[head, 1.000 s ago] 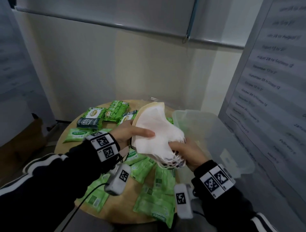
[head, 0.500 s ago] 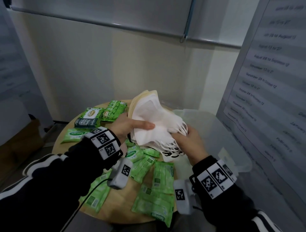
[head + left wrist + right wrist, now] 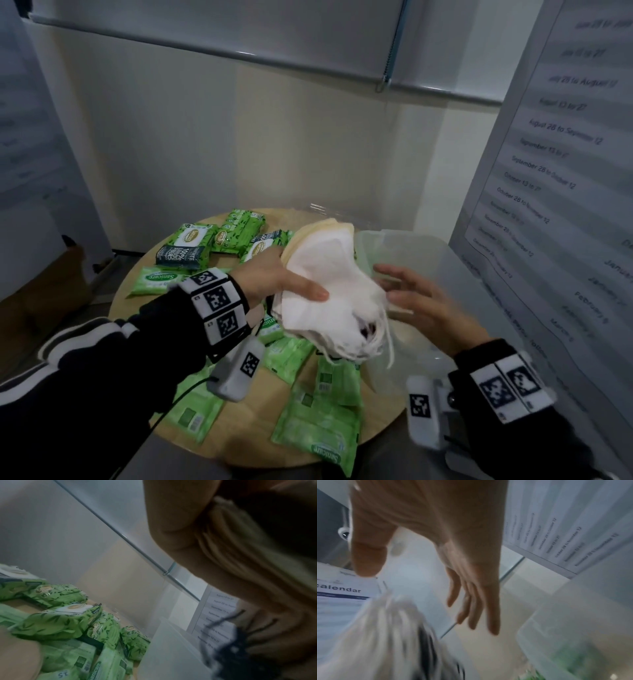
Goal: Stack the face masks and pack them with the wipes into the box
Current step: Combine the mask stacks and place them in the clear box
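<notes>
My left hand (image 3: 274, 277) grips a thick stack of white face masks (image 3: 329, 287), thumb across the top, holding it above the round table beside the box. The stack's ear loops (image 3: 383, 329) hang down toward the right. My right hand (image 3: 414, 294) is off the stack, fingers spread and straight over the clear plastic box (image 3: 424, 253). In the right wrist view the fingers (image 3: 477, 605) are extended, with the masks (image 3: 385, 635) blurred below. The left wrist view shows the stack's edge (image 3: 240, 555) pressed against my palm. Green wipe packs (image 3: 318, 418) lie around on the table.
The round wooden table (image 3: 253, 431) carries several wipe packs, thicker ones (image 3: 186, 246) at the back left. A wall panel with printed dates (image 3: 555, 192) stands close on the right. A whiteboard rail (image 3: 239, 54) runs along the wall behind.
My right hand has let go of the mask stack and opened, drawing back to the right. The left hand has lowered the stack toward the box.
</notes>
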`<state>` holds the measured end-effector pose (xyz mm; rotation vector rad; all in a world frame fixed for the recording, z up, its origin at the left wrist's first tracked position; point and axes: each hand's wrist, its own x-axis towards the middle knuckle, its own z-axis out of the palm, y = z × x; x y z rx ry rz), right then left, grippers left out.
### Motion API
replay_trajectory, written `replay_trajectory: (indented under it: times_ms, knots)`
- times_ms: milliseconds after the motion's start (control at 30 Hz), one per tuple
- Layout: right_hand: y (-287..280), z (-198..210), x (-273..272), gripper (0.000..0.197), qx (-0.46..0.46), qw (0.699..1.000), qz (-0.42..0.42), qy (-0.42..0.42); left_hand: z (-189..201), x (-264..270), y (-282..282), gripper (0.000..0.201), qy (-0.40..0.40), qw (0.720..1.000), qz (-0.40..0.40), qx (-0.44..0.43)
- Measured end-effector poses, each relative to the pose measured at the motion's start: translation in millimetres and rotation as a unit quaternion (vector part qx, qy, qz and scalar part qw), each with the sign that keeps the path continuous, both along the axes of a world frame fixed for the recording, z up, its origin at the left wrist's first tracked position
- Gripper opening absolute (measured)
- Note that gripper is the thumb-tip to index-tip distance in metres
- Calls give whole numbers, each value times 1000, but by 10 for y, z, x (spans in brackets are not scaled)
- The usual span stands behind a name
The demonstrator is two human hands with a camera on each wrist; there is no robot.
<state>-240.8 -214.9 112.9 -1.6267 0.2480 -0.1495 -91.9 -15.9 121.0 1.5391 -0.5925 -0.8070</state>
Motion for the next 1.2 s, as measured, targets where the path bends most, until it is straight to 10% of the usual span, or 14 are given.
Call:
replay_trajectory:
  times_ms: [233, 500, 800, 967, 1200]
  knots:
    - [417, 101, 228, 44, 3, 996, 35, 81, -3, -239, -124, 65, -24, 992, -117, 47]
    - [402, -139, 172, 41, 243, 962, 31, 122, -189, -299, 79, 147, -196, 959, -191, 79]
    - [544, -270, 246, 60, 334, 933, 103, 89, -292, -204, 37, 105, -229, 962, -139, -48]
    - [532, -196, 207, 29, 301, 943, 139, 27, -298, -206, 28, 109, -185, 970, -142, -73]
    - [463, -264, 167, 67, 284, 949, 104, 84, -27, -51, 58, 110, -196, 952, -233, -33]
